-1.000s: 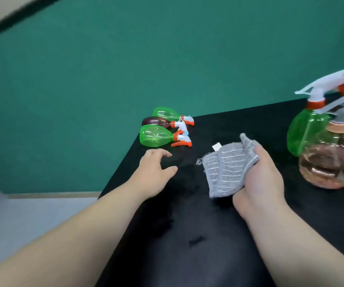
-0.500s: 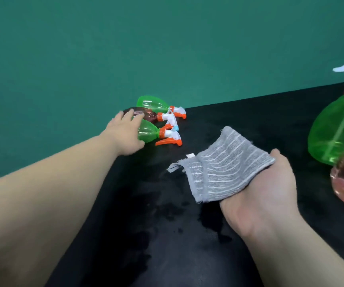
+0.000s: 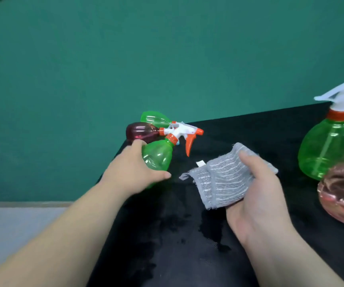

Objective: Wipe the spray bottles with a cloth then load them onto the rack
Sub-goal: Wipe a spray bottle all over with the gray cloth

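Note:
My left hand [image 3: 131, 172] grips a small green spray bottle [image 3: 157, 155] by its body, lifted off the black table with its orange trigger pointing right. Behind it two more small bottles lie on their sides at the table's far left corner: a dark red bottle [image 3: 140, 131] and another green bottle [image 3: 154, 119]. My right hand [image 3: 256, 195] holds a grey striped cloth [image 3: 222, 179] in its palm, thumb pressed on top, a little to the right of the lifted bottle.
A large green spray bottle [image 3: 330, 150] with a white trigger stands at the right edge, with a large pinkish clear bottle [image 3: 343, 193] in front of it. The black table [image 3: 187, 255] has wet patches near me; its left edge drops to a pale floor.
My left hand has closed round the nearest small green bottle and lifted it toward me. My right thumb has folded over the cloth, which is more bunched than before.

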